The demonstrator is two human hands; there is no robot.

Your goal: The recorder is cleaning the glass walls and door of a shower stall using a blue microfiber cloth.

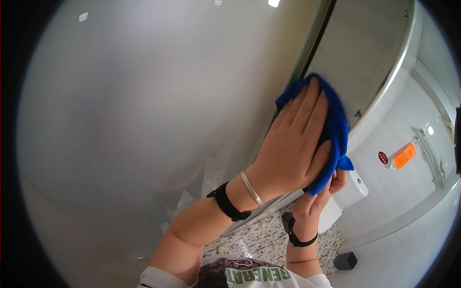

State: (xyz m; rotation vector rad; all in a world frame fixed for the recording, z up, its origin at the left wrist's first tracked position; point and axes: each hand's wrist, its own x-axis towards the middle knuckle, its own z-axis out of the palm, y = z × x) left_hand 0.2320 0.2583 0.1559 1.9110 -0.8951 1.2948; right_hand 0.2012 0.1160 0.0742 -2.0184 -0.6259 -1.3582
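A deep blue cloth (pixel 337 120) lies against the edge of a pale upright panel, bunched and folded along its right side. My left hand (pixel 295 132) holds it there, palm down, with the fingers long and close together and the thumb along the cloth. Below, my right hand (pixel 314 204) is at the cloth's lower edge, its fingers curled and partly hidden behind the fabric. The cloth spans the dark gap between a large frosted glass panel (pixel 144 96) and a narrow grey textured panel (pixel 362 53).
A curved white metal frame (pixel 391 79) borders the grey panel. Beyond it stands a white toilet (pixel 353 187), with a small dark bin (pixel 345 260) on the mosaic-tiled floor (pixel 269 235). An orange tag (pixel 404 156) and a chrome rail (pixel 432 156) are on the pale wall.
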